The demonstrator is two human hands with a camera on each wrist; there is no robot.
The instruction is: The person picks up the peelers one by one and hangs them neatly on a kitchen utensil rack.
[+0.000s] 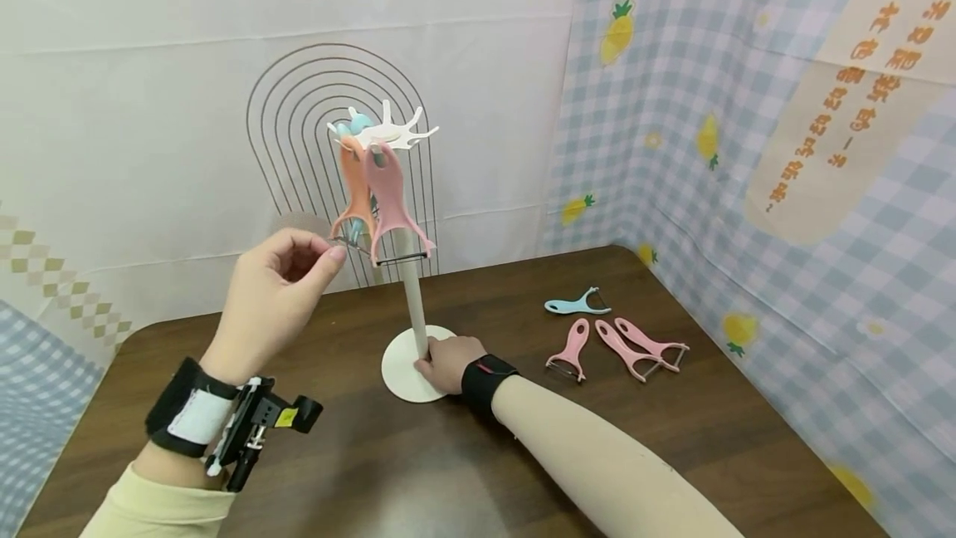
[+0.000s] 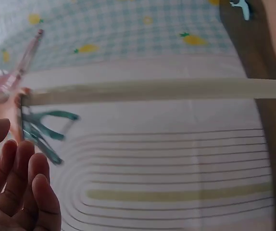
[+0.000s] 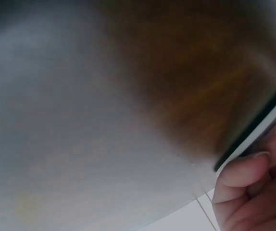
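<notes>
A white stand [image 1: 413, 293] with a ring of hooks holds hanging peelers. On its near side hang an orange peeler [image 1: 355, 181] and a pink peeler [image 1: 386, 181]; blue peelers [image 2: 46, 125] hang behind, partly hidden in the head view. My left hand [image 1: 272, 285] pinches the blade end of the orange peeler, whose handle is up at a hook. Down at the table, my right hand [image 1: 451, 362] grips the round base [image 1: 403, 368] of the stand. Its fingers curl at the base's edge in the right wrist view, with the thumb beside the post.
Right of the stand, a blue peeler [image 1: 571, 305] and several pink peelers, one of them nearest the stand [image 1: 573, 344], lie on the brown table [image 1: 358, 455]. A white patterned cloth [image 1: 493, 148] hangs behind, and a blue checked cloth [image 1: 672, 81] at the right.
</notes>
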